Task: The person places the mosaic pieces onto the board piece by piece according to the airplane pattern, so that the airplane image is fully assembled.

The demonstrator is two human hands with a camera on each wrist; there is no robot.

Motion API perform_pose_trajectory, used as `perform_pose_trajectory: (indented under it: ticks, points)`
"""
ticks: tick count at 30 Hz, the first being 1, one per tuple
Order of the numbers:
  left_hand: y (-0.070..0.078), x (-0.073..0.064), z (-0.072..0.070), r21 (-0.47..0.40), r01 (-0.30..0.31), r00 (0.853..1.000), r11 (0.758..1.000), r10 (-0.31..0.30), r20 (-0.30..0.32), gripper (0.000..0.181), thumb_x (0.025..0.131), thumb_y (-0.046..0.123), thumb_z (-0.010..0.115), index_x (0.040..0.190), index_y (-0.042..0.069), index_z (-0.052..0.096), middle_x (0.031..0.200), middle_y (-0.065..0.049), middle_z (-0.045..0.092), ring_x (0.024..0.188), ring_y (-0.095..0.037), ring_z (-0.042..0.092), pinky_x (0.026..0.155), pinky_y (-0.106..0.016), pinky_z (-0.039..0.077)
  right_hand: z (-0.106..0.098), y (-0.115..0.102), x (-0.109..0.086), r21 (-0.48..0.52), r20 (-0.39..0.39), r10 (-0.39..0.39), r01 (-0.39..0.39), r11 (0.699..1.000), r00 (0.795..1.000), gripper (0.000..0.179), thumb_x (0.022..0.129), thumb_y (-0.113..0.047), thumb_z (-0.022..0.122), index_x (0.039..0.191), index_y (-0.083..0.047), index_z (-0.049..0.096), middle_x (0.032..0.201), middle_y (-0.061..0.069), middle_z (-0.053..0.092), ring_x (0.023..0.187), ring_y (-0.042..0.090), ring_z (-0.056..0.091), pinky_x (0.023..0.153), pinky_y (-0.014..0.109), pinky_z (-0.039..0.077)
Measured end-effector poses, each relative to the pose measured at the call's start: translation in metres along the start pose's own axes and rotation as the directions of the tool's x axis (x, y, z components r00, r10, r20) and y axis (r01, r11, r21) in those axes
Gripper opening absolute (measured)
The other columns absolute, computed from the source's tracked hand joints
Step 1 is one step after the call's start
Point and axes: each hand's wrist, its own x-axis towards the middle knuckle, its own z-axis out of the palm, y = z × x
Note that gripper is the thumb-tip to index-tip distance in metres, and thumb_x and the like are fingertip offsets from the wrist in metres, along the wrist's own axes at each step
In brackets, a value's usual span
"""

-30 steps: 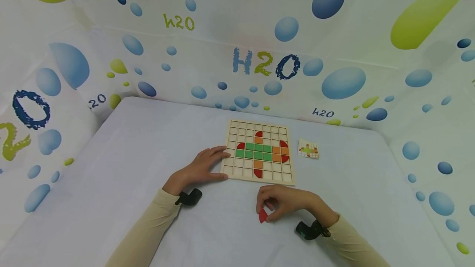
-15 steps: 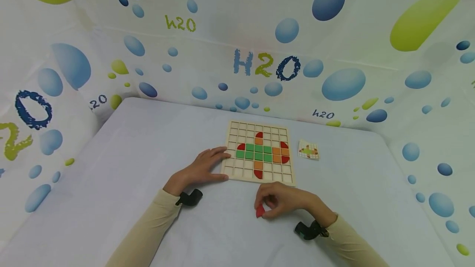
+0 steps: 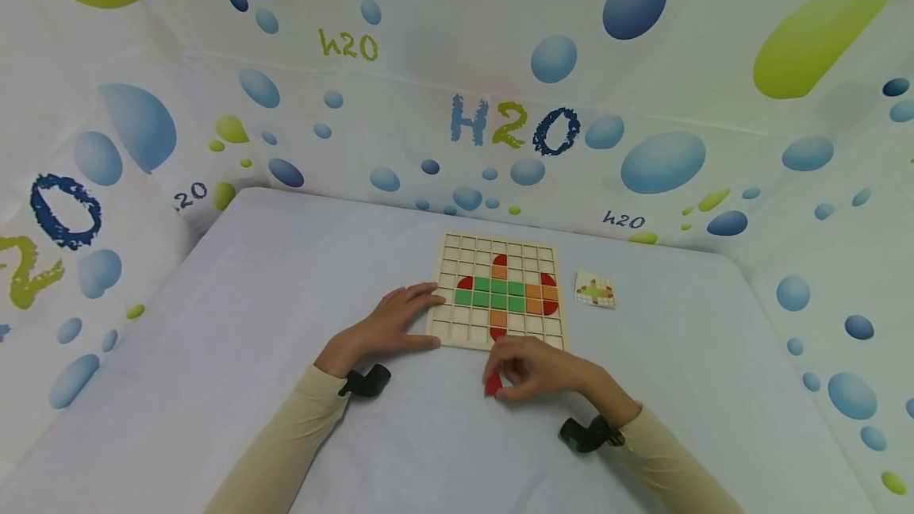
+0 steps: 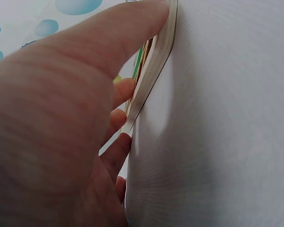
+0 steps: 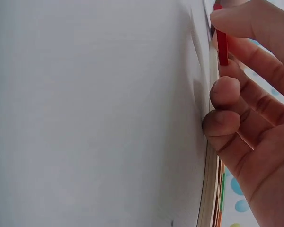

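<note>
In the head view a wooden grid board lies on the white table, with green and orange squares and red rounded pieces set in its cells. My left hand rests at the board's left edge, fingers spread and fairly straight, the thumb near the front left corner. Between thumb and fingers my right hand pinches a red piece, just in front of the board's front edge. The right wrist view shows that red piece edge-on, thin and flat; the fingers partly hide its outline.
A small picture card with a coloured grid pattern lies to the right of the board. White cloth covers the table. Behind it hangs a white curtain with blue and green drops.
My right hand has moved forward and slightly left with the red piece, up to the board's front edge. The left hand has stayed in place.
</note>
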Motion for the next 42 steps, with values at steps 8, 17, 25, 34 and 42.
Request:
perform_pose_trajectory:
  ticks: [8, 17, 25, 34, 42]
  points:
    - [0.001, 0.000, -0.001, -0.006, -0.002, 1.000, 1.000, 0.002, 0.004, 0.065, 0.087, 0.035, 0.073, 0.141, 0.011, 0.048, 0.156, -0.014, 0.031, 0.144, -0.034, 0.027, 0.116, -0.055, 0.016, -0.002, 0.004, 0.007, -0.023, -0.073, 0.008, -0.010, 1.000, 0.997, 0.022, 0.085, -0.014, 0.075, 0.105, -0.014, 0.067, 0.092, -0.003, 0.058, 0.068, 0.008, 0.053, 0.058, 0.017, 0.048]
    - [0.001, 0.000, 0.000, 0.002, -0.006, 1.000, 1.000, 0.006, -0.002, 0.065, 0.086, 0.035, 0.074, 0.141, 0.011, 0.048, 0.156, -0.014, 0.031, 0.144, -0.034, 0.028, 0.116, -0.055, 0.015, -0.005, 0.007, 0.015, -0.071, -0.159, -0.058, 0.047, 0.996, 0.986, 0.022, 0.083, -0.007, 0.076, 0.104, -0.011, 0.068, 0.089, 0.003, 0.060, 0.070, 0.016, 0.053, 0.056, 0.021, 0.047]
    - [0.000, -0.001, 0.001, -0.009, 0.001, 1.000, 1.000, -0.001, -0.002, 0.064, 0.087, 0.035, 0.074, 0.141, 0.012, 0.048, 0.156, -0.013, 0.031, 0.143, -0.034, 0.028, 0.116, -0.056, 0.015, -0.007, 0.011, 0.026, -0.054, -0.215, -0.025, 0.013, 0.998, 0.976, 0.023, 0.084, -0.005, 0.074, 0.105, -0.010, 0.069, 0.090, 0.002, 0.059, 0.070, 0.017, 0.053, 0.057, 0.022, 0.046]
    - [0.000, -0.001, 0.002, -0.022, 0.007, 1.000, 1.000, -0.007, 0.004, 0.065, 0.087, 0.036, 0.073, 0.142, 0.013, 0.048, 0.156, -0.013, 0.030, 0.144, -0.035, 0.026, 0.116, -0.057, 0.015, -0.010, 0.016, 0.036, -0.073, -0.215, 0.054, -0.071, 0.995, 0.975, 0.024, 0.086, -0.012, 0.074, 0.109, -0.010, 0.068, 0.092, -0.001, 0.058, 0.070, 0.012, 0.051, 0.059, 0.019, 0.044]
    - [0.000, -0.001, 0.000, -0.015, 0.002, 1.000, 1.000, -0.002, 0.011, 0.065, 0.087, 0.037, 0.073, 0.142, 0.013, 0.047, 0.157, -0.013, 0.030, 0.144, -0.035, 0.026, 0.116, -0.056, 0.015, -0.014, 0.015, 0.045, -0.083, -0.237, 0.082, -0.104, 0.991, 0.968, 0.023, 0.086, -0.014, 0.074, 0.108, -0.011, 0.070, 0.095, -0.003, 0.059, 0.081, 0.014, 0.051, 0.066, 0.024, 0.046]
